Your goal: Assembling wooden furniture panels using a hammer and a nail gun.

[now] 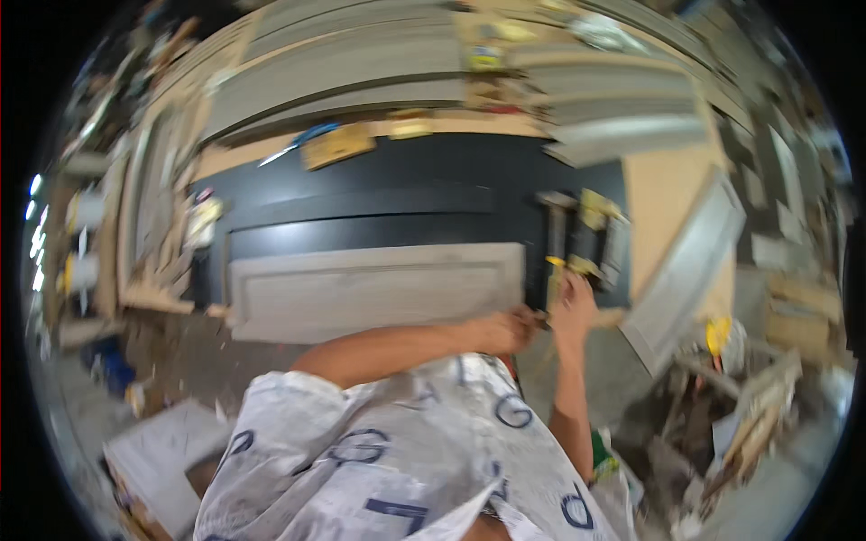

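Hands are meeting at the right end of a grey framed panel (374, 290) that is lying flat across a dark workbench (397, 194). Left hand (508, 331) is reaching across the body, fingers curled in at the panel's lower right corner; motion blur is hiding whether it is pinching something small or only bracing the edge, so its grip cannot be told. Right hand (572, 307) is sitting just beside it, raised a little higher, fingers closing around a small yellow-tipped object (566, 264), too blurred to identify, at the panel's end. A black and yellow tool (591, 236) is standing on the bench just beyond the fingertips. Judging from the pose, the work is in a fitting or marking stage at that corner, with both hands concentrating on one spot instead of moving the panel. Any following move would be calling for a steady left hand on the edge while the right does the fine positioning. A second grey panel (686, 266) is leaning at an angle off to the right, well apart from the hands.
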`<state>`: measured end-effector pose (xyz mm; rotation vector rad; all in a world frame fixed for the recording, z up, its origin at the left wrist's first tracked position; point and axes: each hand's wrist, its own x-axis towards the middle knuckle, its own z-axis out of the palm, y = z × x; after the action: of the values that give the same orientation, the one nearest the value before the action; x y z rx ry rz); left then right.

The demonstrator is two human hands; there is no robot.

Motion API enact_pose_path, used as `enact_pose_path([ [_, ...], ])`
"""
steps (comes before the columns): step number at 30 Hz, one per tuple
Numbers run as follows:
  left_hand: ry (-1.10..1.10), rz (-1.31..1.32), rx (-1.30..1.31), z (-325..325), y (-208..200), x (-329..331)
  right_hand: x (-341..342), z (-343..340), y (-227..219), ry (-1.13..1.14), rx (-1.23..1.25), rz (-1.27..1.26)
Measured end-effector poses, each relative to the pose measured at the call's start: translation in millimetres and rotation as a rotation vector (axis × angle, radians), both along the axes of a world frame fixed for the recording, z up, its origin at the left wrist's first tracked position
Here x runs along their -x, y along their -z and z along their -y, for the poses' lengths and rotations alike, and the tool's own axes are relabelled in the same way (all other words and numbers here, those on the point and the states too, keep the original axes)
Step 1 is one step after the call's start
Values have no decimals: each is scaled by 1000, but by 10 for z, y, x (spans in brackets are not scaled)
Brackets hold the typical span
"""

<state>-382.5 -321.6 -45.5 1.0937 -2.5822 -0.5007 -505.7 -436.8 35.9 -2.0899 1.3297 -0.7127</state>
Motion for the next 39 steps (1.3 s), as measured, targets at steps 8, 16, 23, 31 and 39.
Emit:
enact_pose_path([
  [8,-1074,-374,247,-950,-519,-1694,209,-1139,333,95,-347,-118],
  [16,-2193,138,-133,-3493,-275,-3677,251,-1248,364,137,-394,-150],
  [23,-2139,44,75,-3724,-343,-3705,190,-1118,467,94,-363,-170],
  [31,-2268,-214,-170,-3951,-237,-3629,126,-1293,523,388,-263,-112],
  [39,-1979,-1169,-387,-2910,-870,-3822,698,-1190,-285,925,-132,57],
])
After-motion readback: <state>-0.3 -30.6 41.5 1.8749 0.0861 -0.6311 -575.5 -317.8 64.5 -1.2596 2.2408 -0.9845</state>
